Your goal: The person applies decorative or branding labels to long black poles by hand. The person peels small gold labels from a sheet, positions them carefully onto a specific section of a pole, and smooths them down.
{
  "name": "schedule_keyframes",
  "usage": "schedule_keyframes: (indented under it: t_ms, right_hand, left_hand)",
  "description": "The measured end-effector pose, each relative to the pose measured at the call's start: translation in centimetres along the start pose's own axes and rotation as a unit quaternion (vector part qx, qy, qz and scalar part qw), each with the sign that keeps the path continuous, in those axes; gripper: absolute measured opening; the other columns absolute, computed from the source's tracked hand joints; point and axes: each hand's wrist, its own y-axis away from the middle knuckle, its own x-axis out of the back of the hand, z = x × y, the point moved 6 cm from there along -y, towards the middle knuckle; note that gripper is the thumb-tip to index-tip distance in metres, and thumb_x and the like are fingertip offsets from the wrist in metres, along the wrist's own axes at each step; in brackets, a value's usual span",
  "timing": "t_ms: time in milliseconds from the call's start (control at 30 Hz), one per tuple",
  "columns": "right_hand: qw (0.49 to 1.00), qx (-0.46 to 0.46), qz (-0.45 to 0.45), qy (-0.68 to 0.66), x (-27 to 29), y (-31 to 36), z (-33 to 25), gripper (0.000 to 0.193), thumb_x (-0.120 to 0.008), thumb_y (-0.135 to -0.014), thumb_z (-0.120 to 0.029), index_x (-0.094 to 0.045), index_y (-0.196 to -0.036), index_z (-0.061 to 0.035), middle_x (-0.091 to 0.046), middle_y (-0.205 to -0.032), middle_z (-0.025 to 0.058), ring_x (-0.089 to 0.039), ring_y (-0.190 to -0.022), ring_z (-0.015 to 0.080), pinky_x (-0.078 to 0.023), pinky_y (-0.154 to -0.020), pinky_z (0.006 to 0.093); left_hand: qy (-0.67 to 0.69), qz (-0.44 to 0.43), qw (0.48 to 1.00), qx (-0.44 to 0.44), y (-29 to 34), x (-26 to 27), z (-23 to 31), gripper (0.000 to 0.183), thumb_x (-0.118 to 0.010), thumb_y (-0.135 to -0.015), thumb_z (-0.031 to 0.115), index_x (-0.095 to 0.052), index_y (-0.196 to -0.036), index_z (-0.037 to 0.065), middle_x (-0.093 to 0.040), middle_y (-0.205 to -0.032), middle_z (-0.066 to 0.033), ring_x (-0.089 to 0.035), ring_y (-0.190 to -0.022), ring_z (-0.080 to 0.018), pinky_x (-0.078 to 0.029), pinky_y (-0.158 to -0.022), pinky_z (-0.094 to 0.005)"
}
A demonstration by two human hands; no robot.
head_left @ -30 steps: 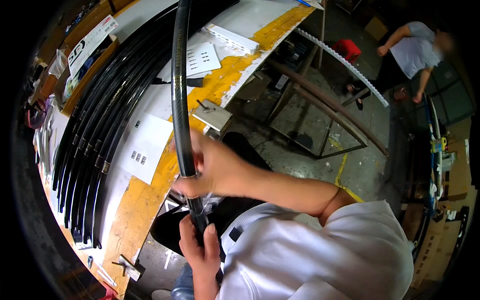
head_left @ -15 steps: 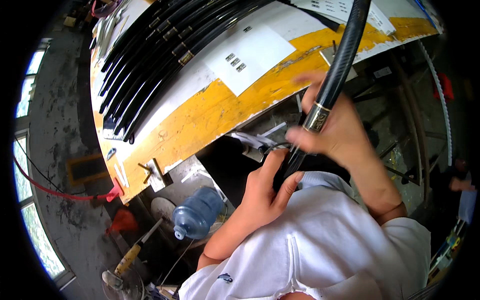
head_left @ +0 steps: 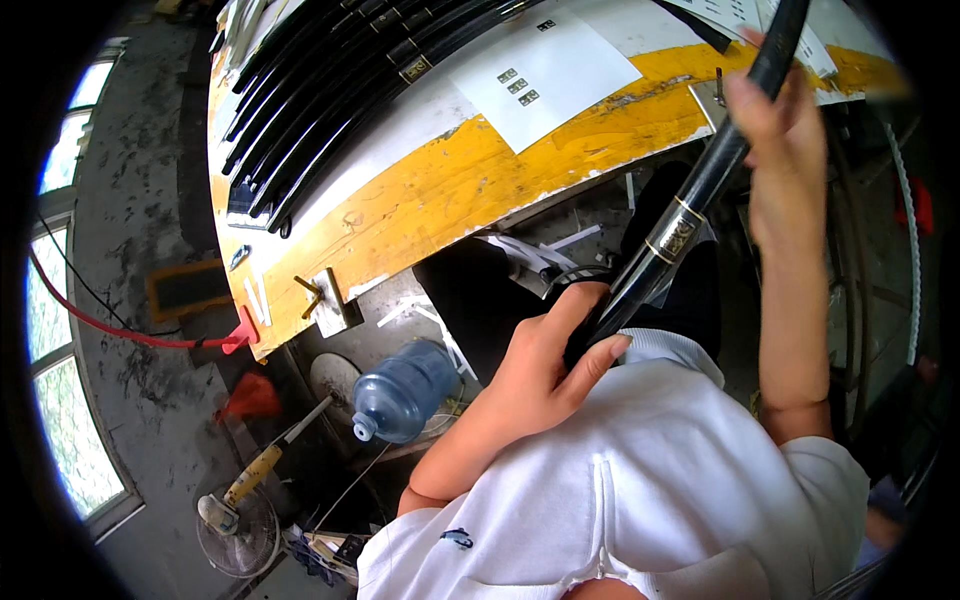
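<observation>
A long glossy black rod (head_left: 720, 150) slants across my front from lower left to upper right. Round it, near my belly, my left hand (head_left: 560, 365) is closed on the lower end. Gold rings edge a label band (head_left: 675, 232) on the rod, between my two hands. Higher up, my right hand (head_left: 785, 135) wraps the shaft with thumb and fingers, slightly blurred. The rod's top runs out of view. On the bench lies a white sheet (head_left: 590, 75) bearing a few small dark-and-gold labels.
Several similar black rods (head_left: 330, 110) lie side by side on the yellow-and-white bench (head_left: 400, 225). A metal bracket (head_left: 328, 302) sits at its near edge. Below are a blue water jug (head_left: 405, 390), a fan (head_left: 238, 530) and a red hose (head_left: 130, 335).
My right hand has moved up the rod, away from the label band. The label band now shows uncovered. My left hand still grips the lower end; the view has shifted slightly.
</observation>
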Motion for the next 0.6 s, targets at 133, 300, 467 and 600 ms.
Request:
schedule_keyframes:
  t_ms: [133,300,467,600]
  right_hand:
    - [0.964,0.184,0.138,0.132,2.9,-1.3,-1.8,0.069,-0.061,-0.094,-0.041,-0.033,-0.142,0.0006,-0.059,-0.097,0.0050,-0.057,-0.088,0.0141,-0.044,-0.084,0.0255]
    - [0.890,0.239,0.051,0.385,4.8,-1.2,-2.1,0.044,-0.044,-0.098,-0.010,-0.047,-0.141,-0.0204,-0.063,-0.113,0.0026,-0.049,-0.073,0.0056,-0.040,-0.063,0.0201]
    - [0.987,0.152,-0.017,0.053,4.6,1.5,-0.2,0.056,-0.044,-0.095,-0.008,-0.030,-0.149,-0.0126,-0.061,-0.123,0.0104,-0.046,-0.069,0.0037,-0.038,-0.060,0.0172]
    - [0.991,0.052,0.093,-0.075,6.5,4.9,-0.4,0.068,-0.048,-0.095,-0.030,-0.017,-0.151,-0.0056,-0.057,-0.124,0.0182,-0.051,-0.071,0.0074,-0.040,-0.054,0.0173]
  left_hand:
    - [-0.060,-0.009,0.998,-0.014,1.1,0.8,-0.8,0.038,-0.072,-0.088,0.018,-0.051,-0.112,-0.003,-0.052,-0.072,-0.0097,-0.046,-0.060,-0.0130,-0.040,-0.055,-0.0266]
    - [-0.055,-0.029,0.998,-0.001,1.6,0.9,-1.3,0.041,-0.075,-0.085,0.018,-0.051,-0.112,-0.001,-0.052,-0.073,-0.0110,-0.045,-0.060,-0.0160,-0.040,-0.056,-0.0271]
    - [-0.097,-0.051,0.994,-0.006,-0.6,-1.5,-0.7,0.040,-0.072,-0.086,0.020,-0.052,-0.115,0.000,-0.058,-0.071,-0.0206,-0.057,-0.059,-0.0361,-0.046,-0.055,-0.0328]
    - [-0.110,-0.094,0.989,-0.027,-3.7,-5.6,0.9,0.042,-0.072,-0.086,0.018,-0.049,-0.116,0.000,-0.062,-0.078,-0.0203,-0.062,-0.066,-0.0378,-0.049,-0.059,-0.0361]
